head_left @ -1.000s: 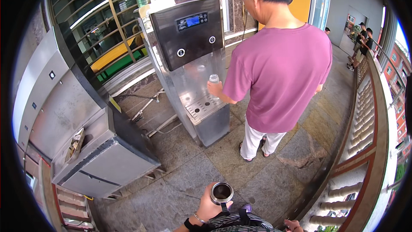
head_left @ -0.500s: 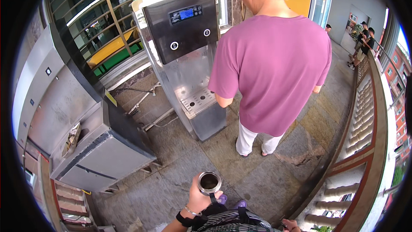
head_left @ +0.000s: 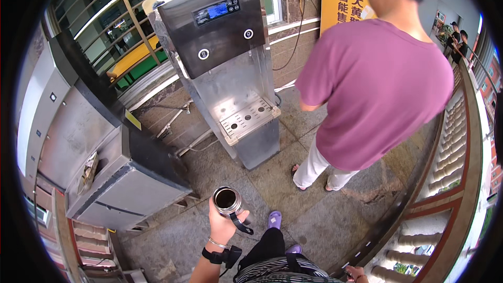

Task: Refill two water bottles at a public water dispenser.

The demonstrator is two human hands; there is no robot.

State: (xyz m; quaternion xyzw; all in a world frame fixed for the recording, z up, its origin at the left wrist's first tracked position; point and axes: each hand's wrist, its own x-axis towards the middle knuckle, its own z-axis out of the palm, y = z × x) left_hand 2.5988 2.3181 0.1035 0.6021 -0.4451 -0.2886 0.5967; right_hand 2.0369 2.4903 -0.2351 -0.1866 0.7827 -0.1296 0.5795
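My left hand [head_left: 221, 226] is wrapped round an upright steel vacuum flask [head_left: 229, 209]. Its mouth is uncovered and dark inside; whether liquid stands in it I cannot tell. A black strap [head_left: 242, 225] hangs from the flask. Ahead stands a steel water dispenser [head_left: 217, 26] with a lit display, two round buttons and a slotted drip tray [head_left: 246, 118]; the flask is in front of it, apart from it. Low at the right, my right hand [head_left: 357, 274] shows only in part, its fingers curled; what they hold, if anything, I cannot make out.
A person in a purple shirt [head_left: 380, 94] stands right of the dispenser, back turned. At left is a steel trough unit [head_left: 131, 194] with a crumpled item in it. A balustrade [head_left: 445, 147] runs along the right. People [head_left: 460, 47] stand far off.
The person in purple has stepped to the right, away from the dispenser front. My left hand with the flask has moved forward and left, and one of my feet has come forward.
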